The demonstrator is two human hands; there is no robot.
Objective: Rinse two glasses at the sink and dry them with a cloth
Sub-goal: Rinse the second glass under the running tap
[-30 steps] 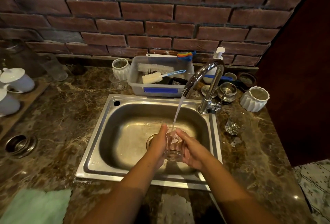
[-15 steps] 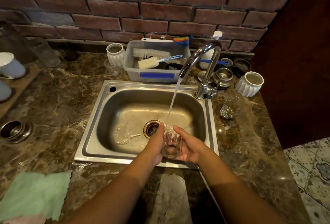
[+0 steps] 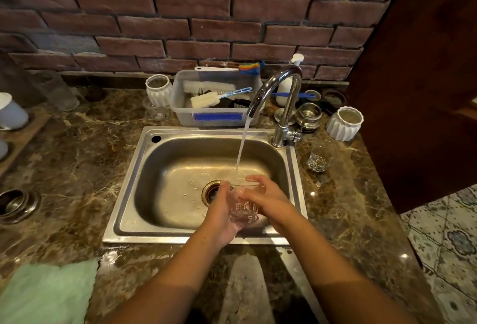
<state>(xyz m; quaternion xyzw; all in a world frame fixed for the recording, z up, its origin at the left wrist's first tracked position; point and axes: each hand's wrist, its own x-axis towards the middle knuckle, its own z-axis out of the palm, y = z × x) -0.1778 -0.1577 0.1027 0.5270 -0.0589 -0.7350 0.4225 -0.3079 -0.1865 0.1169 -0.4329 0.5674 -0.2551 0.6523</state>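
I hold a clear patterned glass point(image 3: 243, 205) upright over the steel sink point(image 3: 134, 184), under the water stream from the chrome tap point(image 3: 280, 96). My left hand point(image 3: 222, 210) cups its left side and bottom. My right hand point(image 3: 268, 198) wraps its right side, with fingers at the rim. A second clear glass point(image 3: 320, 156) stands on the counter to the right of the sink. A pale green cloth point(image 3: 46, 292) lies on the counter at the bottom left.
A plastic tub point(image 3: 216, 117) with brushes sits behind the sink. White ribbed cups stand at the back left point(image 3: 158, 90) and right point(image 3: 344, 123). Metal items point(image 3: 308, 114) crowd beside the tap. A dark wooden panel point(image 3: 426, 78) bounds the right side.
The view has shifted, so the sink sits a little higher in the frame. The glass stays under the stream while my right hand's fingers have moved up onto its rim.
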